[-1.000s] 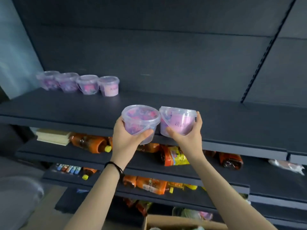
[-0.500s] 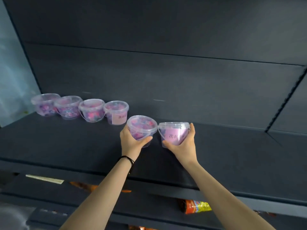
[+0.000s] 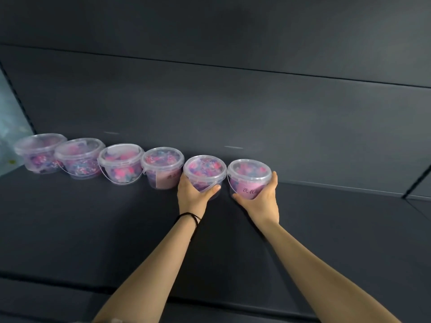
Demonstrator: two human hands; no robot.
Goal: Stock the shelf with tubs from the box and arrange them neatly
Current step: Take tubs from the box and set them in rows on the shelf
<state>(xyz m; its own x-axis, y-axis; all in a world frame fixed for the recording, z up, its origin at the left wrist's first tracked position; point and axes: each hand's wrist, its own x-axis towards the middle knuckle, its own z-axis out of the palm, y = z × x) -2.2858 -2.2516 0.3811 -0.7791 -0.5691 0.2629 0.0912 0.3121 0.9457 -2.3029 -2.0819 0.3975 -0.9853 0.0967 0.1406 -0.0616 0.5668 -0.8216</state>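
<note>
Gripping one clear lidded plastic tub of pink and purple pieces in the left hand and another in the right hand, at the row's right end; dark grey shelf lies bare rightward

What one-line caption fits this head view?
Left hand and right hand each hold a tub at the end of a row of four tubs on a dark shelf.

Black wristband; dark back panel; pale wall far left.
</note>
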